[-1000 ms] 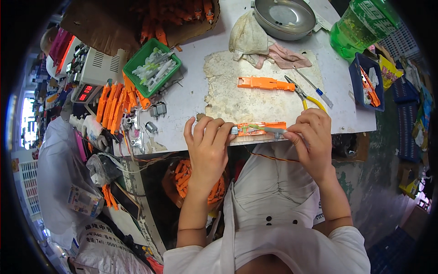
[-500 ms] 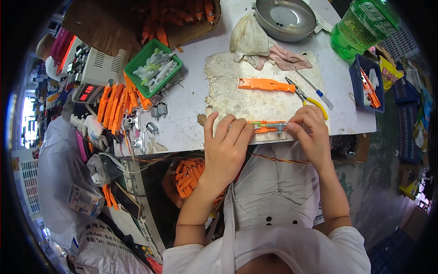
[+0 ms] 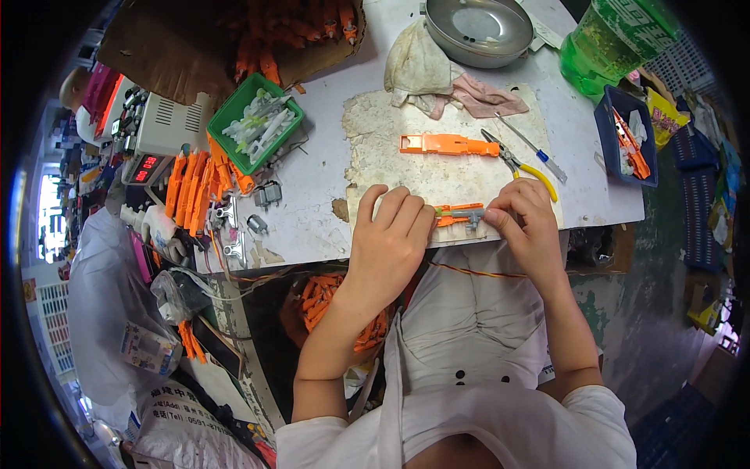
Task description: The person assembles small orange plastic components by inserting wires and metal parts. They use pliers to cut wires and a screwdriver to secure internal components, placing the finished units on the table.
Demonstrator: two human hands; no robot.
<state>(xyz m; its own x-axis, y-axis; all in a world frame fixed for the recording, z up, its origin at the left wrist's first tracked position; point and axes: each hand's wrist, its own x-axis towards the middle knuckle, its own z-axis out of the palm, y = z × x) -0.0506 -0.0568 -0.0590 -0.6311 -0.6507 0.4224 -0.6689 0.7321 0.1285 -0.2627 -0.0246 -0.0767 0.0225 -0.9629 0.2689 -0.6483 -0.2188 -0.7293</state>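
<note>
Near the table's front edge, my left hand (image 3: 391, 246) is closed on the left end of an orange plastic housing half (image 3: 448, 221). A grey part (image 3: 469, 211) lies along the housing, and a bit of light green shows beside my left fingertips. My right hand (image 3: 525, 223) pinches the grey part's right end between thumb and fingers. Beyond my hands lies another orange housing piece (image 3: 449, 144), flat on the worn board (image 3: 375, 168). Yellow-handled pliers (image 3: 537, 177) and a screwdriver (image 3: 552, 168) rest to its right. My fingers hide the held assembly's left end.
At left stand a green basket (image 3: 294, 127) of whitish parts, a row of orange housings (image 3: 190, 191), small motors (image 3: 268, 193) and a power supply (image 3: 168, 129). A metal bowl (image 3: 449, 43), rags (image 3: 414, 66), green bottle (image 3: 582, 66) and blue bin (image 3: 623, 172) stand farther back and right.
The view has shifted slightly, so the table things appear a little farther left. The grey part shows more plainly over the orange housing. Both hands keep their hold near the table edge.
</note>
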